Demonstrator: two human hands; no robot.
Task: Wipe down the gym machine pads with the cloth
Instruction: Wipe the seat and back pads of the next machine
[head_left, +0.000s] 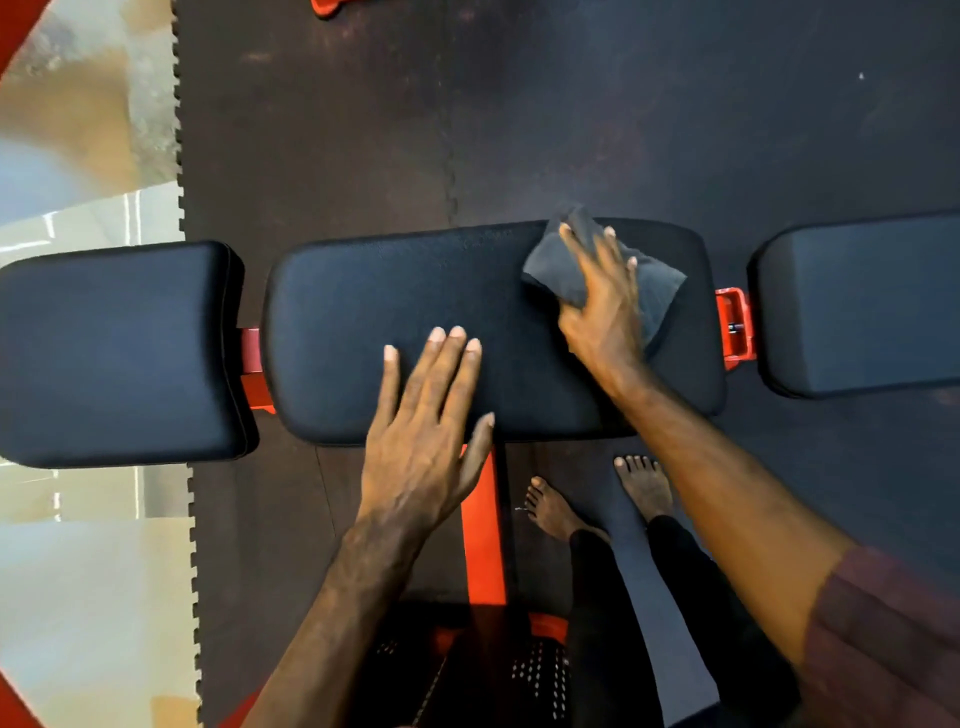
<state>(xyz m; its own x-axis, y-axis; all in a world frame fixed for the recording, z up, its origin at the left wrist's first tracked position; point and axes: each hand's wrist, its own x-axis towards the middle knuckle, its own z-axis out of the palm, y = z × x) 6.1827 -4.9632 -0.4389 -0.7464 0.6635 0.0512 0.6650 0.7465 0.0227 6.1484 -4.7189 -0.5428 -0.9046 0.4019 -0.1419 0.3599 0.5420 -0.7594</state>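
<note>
right hand (602, 301) flat, fingers spread on cloth (660, 286) | left hand (426, 431) flat, fingers straight, bracing middle pad (363, 312) | risk: cloth bunches (loose corners), leaving streaks

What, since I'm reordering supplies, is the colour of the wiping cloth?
Plain dark grey; the cloth shows best in the head view, under the right hand.

Soft, even light falls from above with no hard shadows, and the dark mat (571, 104) swallows most of it. The pads (363, 312) carry a faint bluish sheen. The pale floor (78, 571) at left is bright and smeared. The right hand (602, 301) is slightly motion-blurred. Wide-angle distortion curves the outer pads.
</note>
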